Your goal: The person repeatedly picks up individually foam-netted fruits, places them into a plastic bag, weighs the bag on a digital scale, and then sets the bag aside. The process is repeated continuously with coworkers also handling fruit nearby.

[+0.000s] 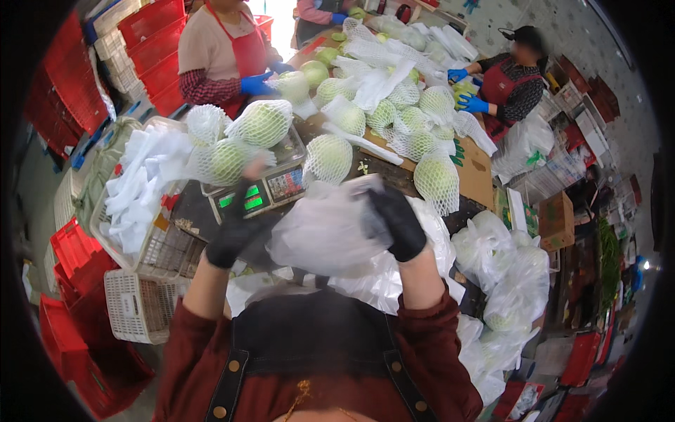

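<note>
My right hand [398, 221], in a black glove with bare fingertips, grips a thin translucent plastic bag [321, 232] that hangs in front of my apron. Blurred by motion, my left hand [237, 216] is raised left of the bag, before the green display of a digital scale [253, 198]; whether it holds anything cannot be told. Several round green vegetables or fruits in white foam nets lie on the scale, one of them a large netted piece [259, 124]. Another netted piece [328, 158] sits just beyond the bag. A further one [436, 179] lies to the right.
A white crate [137, 264] of foam nets [150, 174] stands at left, near red crates [79, 253]. Filled plastic bags [511, 285] lie at right. Across the cardboard-covered table [474, 171], co-workers in blue gloves handle the produce, one at left [227, 58] and another at right [506, 84].
</note>
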Available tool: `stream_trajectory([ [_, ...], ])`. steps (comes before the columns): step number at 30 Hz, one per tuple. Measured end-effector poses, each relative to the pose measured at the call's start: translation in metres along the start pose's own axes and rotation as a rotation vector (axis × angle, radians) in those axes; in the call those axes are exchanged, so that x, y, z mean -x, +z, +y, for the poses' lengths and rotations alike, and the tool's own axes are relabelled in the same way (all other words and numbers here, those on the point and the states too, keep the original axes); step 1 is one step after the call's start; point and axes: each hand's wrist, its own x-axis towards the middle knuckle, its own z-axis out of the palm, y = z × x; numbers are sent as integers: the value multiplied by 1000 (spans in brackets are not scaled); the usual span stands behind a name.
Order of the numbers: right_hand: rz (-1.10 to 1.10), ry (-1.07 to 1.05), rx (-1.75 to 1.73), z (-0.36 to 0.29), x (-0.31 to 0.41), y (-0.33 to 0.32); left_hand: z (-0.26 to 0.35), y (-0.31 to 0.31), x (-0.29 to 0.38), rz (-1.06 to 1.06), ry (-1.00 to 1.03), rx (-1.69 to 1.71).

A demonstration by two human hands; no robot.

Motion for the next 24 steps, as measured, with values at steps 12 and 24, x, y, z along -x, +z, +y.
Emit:
stream_trajectory([
  [12, -796, 223, 808, 6, 14, -33, 7, -94, -92, 346, 81, -21],
  [24, 867, -793, 605, 46, -87, -179, -37, -22, 76, 121, 36, -515],
])
